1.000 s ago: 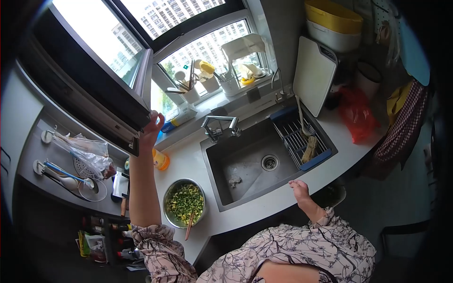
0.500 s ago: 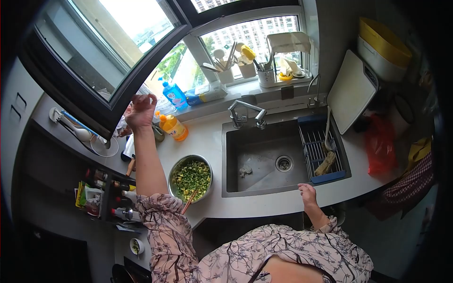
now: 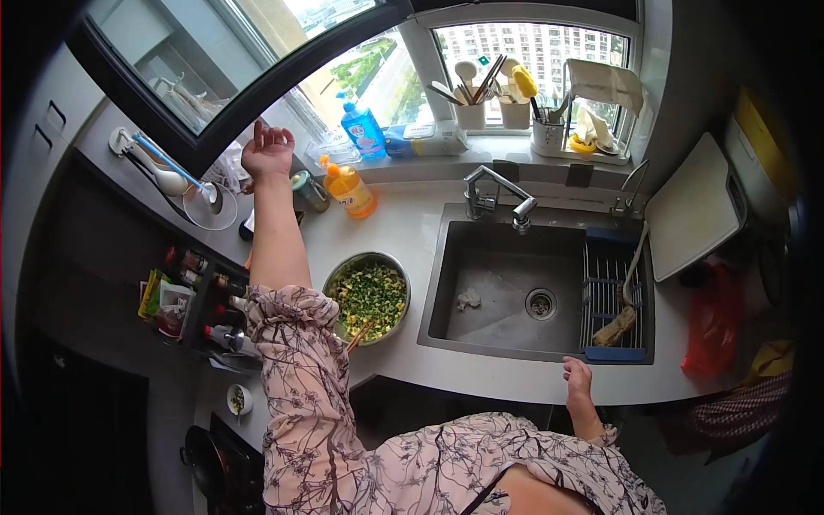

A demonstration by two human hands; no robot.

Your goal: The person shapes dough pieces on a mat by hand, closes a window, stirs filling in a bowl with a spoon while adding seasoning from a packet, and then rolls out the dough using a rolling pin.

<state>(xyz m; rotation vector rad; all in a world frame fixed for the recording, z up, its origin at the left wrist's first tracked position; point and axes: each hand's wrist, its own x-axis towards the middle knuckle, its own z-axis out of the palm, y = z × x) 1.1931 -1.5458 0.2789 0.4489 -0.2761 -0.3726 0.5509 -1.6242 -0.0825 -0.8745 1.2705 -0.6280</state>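
Note:
My left hand (image 3: 268, 153) is raised below the dark frame of the tilted window sash (image 3: 283, 81), palm showing and fingers loosely bent and apart. It appears to hold nothing; whether the fingertips touch the frame I cannot tell. Beside it stand a lidded jar (image 3: 309, 192) and an orange pump bottle (image 3: 350, 190). Below the forearm sits a metal bowl (image 3: 407, 302) of chopped greens and yellow bits (image 3: 369, 296), with chopsticks (image 3: 360, 333) resting in it. Near the counter's front edge, my right hand (image 3: 578, 382) hangs with fingers loosely apart, holding nothing.
A sink (image 3: 493, 326) with a faucet (image 3: 502, 196) and a drying rack (image 3: 614, 352) lies to the right. On the sill stand a blue pump bottle (image 3: 364, 130) and utensil holders (image 3: 469, 117). A cutting board (image 3: 697, 210) leans at the right.
My left hand has loosened from a tighter curl at the sash edge and its palm now shows more. The whole view has shifted; the right hand stays by the counter edge.

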